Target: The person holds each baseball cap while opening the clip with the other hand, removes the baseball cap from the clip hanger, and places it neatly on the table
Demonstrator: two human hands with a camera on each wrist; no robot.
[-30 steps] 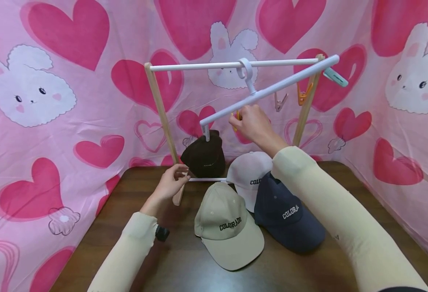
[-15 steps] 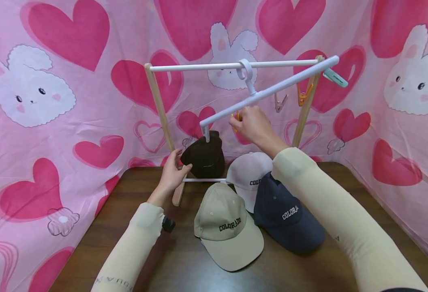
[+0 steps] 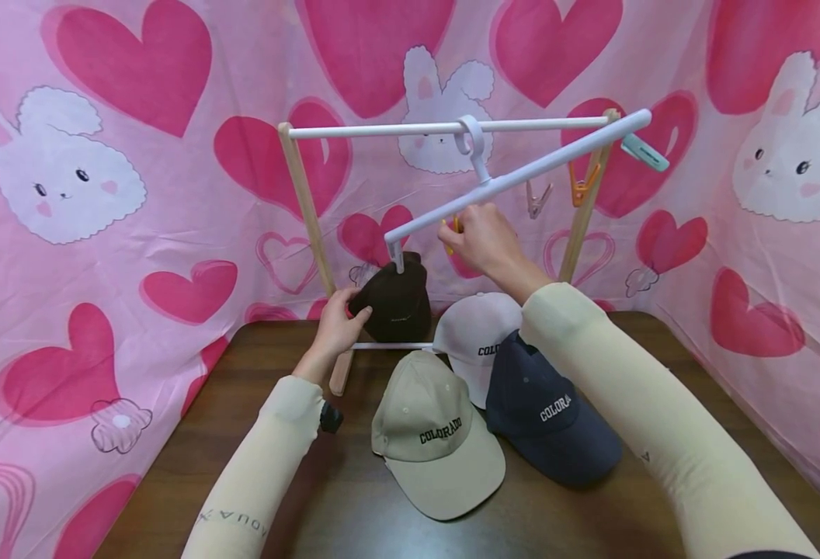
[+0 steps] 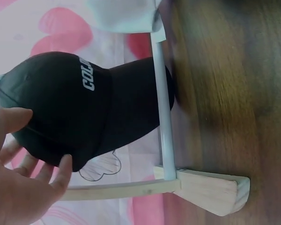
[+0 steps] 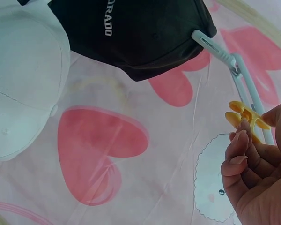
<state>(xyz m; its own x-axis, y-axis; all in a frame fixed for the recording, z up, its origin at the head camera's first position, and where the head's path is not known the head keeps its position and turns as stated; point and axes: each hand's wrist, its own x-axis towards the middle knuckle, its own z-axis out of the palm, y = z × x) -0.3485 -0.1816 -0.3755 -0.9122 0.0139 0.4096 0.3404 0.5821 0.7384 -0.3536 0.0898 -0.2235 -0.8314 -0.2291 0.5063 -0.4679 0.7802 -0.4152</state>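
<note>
A black cap (image 3: pixel 397 303) with white lettering hangs from a clip at the lower end of a tilted white hanger (image 3: pixel 438 214). At the cap's left edge is my left hand (image 3: pixel 336 324). In the left wrist view the thumb overlaps the crown of the cap (image 4: pixel 56 98), while the spread fingers (image 4: pixel 63 176) lie along its lower edge, some tips partly hidden behind it. My right hand (image 3: pixel 490 241), just under the hanger bar, pinches a yellow clothespin (image 5: pixel 246 117) between thumb and fingertips.
The hanger hooks over a rack's white rail (image 3: pixel 375 128) on wooden posts. Pink (image 3: pixel 538 198), orange (image 3: pixel 581 186) and mint (image 3: pixel 644 151) clothespins hang farther right. Beige (image 3: pixel 431 411), white (image 3: pixel 469 330) and navy (image 3: pixel 543 411) caps sit close together on the brown table (image 3: pixel 326 497).
My left hand has moved up and right from beside the rack's left post to the black cap's left edge. The right hand stays at the yellow clothespin.
</note>
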